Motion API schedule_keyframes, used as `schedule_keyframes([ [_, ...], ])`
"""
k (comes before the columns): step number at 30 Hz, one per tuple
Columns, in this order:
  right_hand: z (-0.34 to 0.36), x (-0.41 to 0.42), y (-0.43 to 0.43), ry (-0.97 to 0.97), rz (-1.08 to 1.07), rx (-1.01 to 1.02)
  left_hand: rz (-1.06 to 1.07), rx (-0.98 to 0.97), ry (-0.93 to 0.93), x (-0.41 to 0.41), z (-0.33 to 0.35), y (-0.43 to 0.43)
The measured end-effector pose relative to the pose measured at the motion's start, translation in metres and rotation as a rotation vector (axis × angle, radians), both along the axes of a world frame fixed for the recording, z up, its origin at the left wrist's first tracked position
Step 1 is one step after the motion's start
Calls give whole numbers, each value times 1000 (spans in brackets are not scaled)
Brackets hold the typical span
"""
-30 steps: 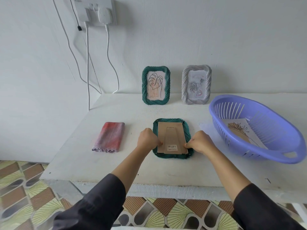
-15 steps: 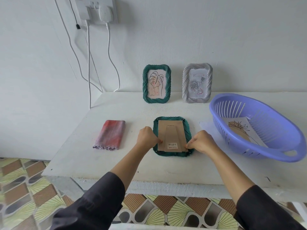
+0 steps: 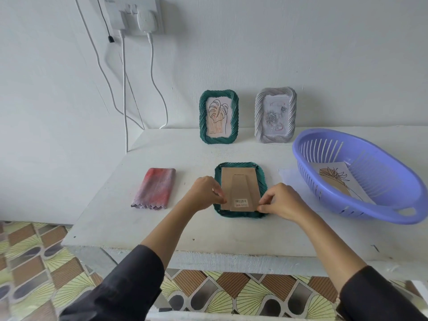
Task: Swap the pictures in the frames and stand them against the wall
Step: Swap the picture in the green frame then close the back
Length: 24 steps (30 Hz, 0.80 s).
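Observation:
A green frame (image 3: 239,165) lies face down in the middle of the white table, its brown cardboard backing (image 3: 239,186) up. My left hand (image 3: 205,193) has its fingertips at the backing's lower left edge. My right hand (image 3: 283,201) pinches at the lower right corner of the backing. A second green frame (image 3: 218,117) with a leaf drawing and a grey frame (image 3: 275,118) with a rose picture stand upright against the wall. A loose picture (image 3: 335,181) of a plant lies in the purple basket (image 3: 361,209).
A folded red and grey cloth (image 3: 155,188) lies left of the face-down frame. White cables (image 3: 125,89) hang from a wall socket (image 3: 136,15) at the upper left. The table's front edge (image 3: 208,253) is close to me.
Both hands have slid down the sides of the backing to its lower corners. The frame has stayed in place.

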State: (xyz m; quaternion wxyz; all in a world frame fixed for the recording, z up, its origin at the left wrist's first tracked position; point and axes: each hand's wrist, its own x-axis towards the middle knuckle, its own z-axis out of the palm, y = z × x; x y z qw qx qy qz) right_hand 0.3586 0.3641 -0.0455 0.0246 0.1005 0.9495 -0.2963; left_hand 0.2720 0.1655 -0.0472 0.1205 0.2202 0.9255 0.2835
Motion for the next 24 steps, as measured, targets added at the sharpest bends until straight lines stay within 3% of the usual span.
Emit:
schedule_keyframes([
  [6,-2,1,8,28,191,60,-215,-52,-1,5,3,-13],
  [12,-6,0,9,80,359,290,-295,-124,95,3,1,-13],
  [24,-24,5,10,285,411,373,-310,-57,167,4,-8,-16],
])
